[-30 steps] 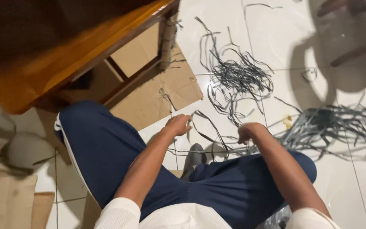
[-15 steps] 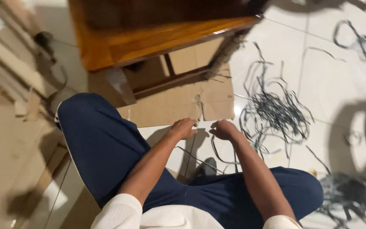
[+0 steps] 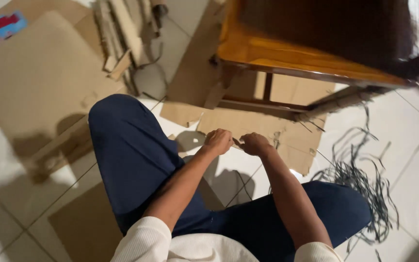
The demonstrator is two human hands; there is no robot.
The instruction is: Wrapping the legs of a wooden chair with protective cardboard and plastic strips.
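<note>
**Hands meet over tiled floor**

White tile floor, littered with cardboard; a wooden chair stands ahead. Left hand and right hand are curled almost shut, knuckles nearly touching, seemingly pinching a thin strip between them above the cardboard's near edge. Grey strips tangle at right, beside the knee.

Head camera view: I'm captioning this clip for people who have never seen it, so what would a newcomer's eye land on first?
First the two hands, left hand and right hand, closed close together over the dark blue trousers, with something thin pinched between them. Behind them stands an orange-brown wooden table on flattened cardboard. A tangle of dark grey strips lies on the white tiled floor at right.
</note>
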